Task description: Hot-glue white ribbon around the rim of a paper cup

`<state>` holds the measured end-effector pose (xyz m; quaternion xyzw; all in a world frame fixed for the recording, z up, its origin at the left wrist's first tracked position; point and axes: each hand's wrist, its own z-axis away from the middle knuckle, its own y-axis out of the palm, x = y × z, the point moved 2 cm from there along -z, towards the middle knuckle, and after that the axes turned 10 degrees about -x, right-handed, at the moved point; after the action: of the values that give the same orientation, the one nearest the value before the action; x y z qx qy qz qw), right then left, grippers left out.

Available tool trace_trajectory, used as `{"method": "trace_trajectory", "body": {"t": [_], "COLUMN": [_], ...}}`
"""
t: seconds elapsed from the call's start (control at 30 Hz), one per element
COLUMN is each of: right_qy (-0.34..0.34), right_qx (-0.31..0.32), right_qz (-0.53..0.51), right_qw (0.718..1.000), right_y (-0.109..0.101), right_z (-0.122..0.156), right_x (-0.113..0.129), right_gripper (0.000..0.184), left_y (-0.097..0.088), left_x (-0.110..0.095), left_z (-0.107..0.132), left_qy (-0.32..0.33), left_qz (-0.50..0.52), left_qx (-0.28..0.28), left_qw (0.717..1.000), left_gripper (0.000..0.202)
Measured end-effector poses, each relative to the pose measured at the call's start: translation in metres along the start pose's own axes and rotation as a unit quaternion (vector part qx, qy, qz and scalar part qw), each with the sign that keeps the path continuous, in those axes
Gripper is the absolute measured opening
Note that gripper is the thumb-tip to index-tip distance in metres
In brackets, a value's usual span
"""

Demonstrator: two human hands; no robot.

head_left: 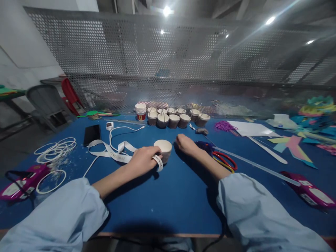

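Note:
A small cup (164, 148) with a pale, wrapped-looking wall stands upright mid-table. My left hand (145, 158) is closed on a white ribbon (115, 154) printed with dark letters, and its fingertips lie against the cup's left side. The ribbon's short end hangs past the fingers in front of the cup; its long part trails left over the table. Just right of the cup, my right hand (185, 144) is curled with its fingers closed near the tabletop. Whatever those fingers may hold is hidden.
Behind are several small handled buckets (173, 121) and stacked paper cups (140, 111). Leftward lie a phone (92, 135), a white cable (111, 134), white cord rings (56, 148) and a magenta tool (26, 183). Rightward are scissors (225, 159) and a magenta glue gun (309, 190) with a clear stick.

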<state>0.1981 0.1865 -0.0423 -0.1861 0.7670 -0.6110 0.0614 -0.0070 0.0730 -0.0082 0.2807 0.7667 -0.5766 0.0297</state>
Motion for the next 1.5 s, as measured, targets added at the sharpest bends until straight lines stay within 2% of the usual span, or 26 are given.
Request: {"method": "trace_trajectory", "body": {"t": [0.1,0.2,0.27,0.37,0.5,0.6,0.67,0.73,0.83,0.93,1.03,1.1,1.2,1.27,1.33,1.4,1.5], "right_qy": [0.091,0.155,0.173,0.161,0.095,-0.014,-0.097,-0.191,-0.236,-0.210,-0.213,-0.212,-0.167,-0.113,-0.053,0.000,0.049], "right_qx": [-0.073,-0.134,-0.156,-0.167,-0.171,-0.140,-0.096,-0.060,-0.086,-0.127,-0.112,-0.103,-0.154,-0.205,-0.223,-0.189,-0.077], "right_qz": [0.008,0.012,0.008,-0.014,-0.058,-0.109,-0.148,-0.191,-0.189,-0.151,-0.109,-0.107,-0.181,-0.249,-0.309,-0.375,-0.488], "right_qw": [0.993,0.979,0.972,0.973,0.979,0.984,0.979,0.961,0.949,0.957,0.964,0.966,0.957,0.940,0.923,0.908,0.868], "right_y": [-0.015,-0.027,-0.032,-0.039,-0.054,-0.060,-0.058,-0.053,-0.043,-0.036,-0.033,-0.035,-0.047,-0.057,-0.064,-0.069,-0.071], "right_z": [-0.023,-0.037,-0.040,-0.034,-0.008,0.029,0.057,0.081,0.100,0.099,0.095,0.096,0.100,0.103,0.104,0.103,0.101], "right_x": [-0.015,-0.025,-0.027,-0.022,-0.002,0.020,0.034,0.044,0.045,0.036,0.029,0.026,0.025,0.025,0.026,0.031,0.043], "right_gripper": [0.033,0.033,0.033,0.030,0.033,0.029,0.030,0.032,0.023,0.020,0.021,0.026,0.037,0.031,0.024,0.020,0.022], "left_y": [0.006,0.010,0.013,0.016,0.022,0.027,0.029,0.030,0.025,0.013,0.002,0.000,0.002,0.003,0.001,-0.002,-0.006], "left_x": [-0.005,-0.009,-0.010,-0.012,-0.014,-0.016,-0.018,-0.019,-0.020,-0.016,-0.009,-0.005,-0.003,-0.005,-0.010,-0.016,-0.026], "left_z": [0.000,0.002,0.003,0.005,0.008,0.011,0.013,0.015,0.017,0.015,0.009,0.005,0.002,0.000,-0.001,-0.002,-0.002], "left_qy": [0.026,0.038,0.036,0.031,0.014,0.003,-0.003,0.001,-0.001,-0.025,-0.041,-0.053,-0.065,-0.062,-0.055,-0.040,-0.011], "left_qz": [0.014,0.024,0.024,0.022,0.019,0.025,0.033,0.047,0.077,0.097,0.101,0.096,0.082,0.078,0.081,0.088,0.092], "left_qx": [0.015,0.027,0.035,0.041,0.034,0.020,0.011,0.012,0.017,-0.010,-0.051,-0.055,-0.036,-0.026,-0.024,-0.028,-0.040], "left_qw": [0.999,0.999,0.998,0.998,0.999,0.999,0.999,0.999,0.997,0.995,0.993,0.992,0.994,0.995,0.995,0.995,0.995], "left_gripper": [0.017,0.017,0.017,0.017,0.019,0.021,0.022,0.022,0.030,0.041,0.036,0.034,0.036,0.037,0.037,0.037,0.036]}}
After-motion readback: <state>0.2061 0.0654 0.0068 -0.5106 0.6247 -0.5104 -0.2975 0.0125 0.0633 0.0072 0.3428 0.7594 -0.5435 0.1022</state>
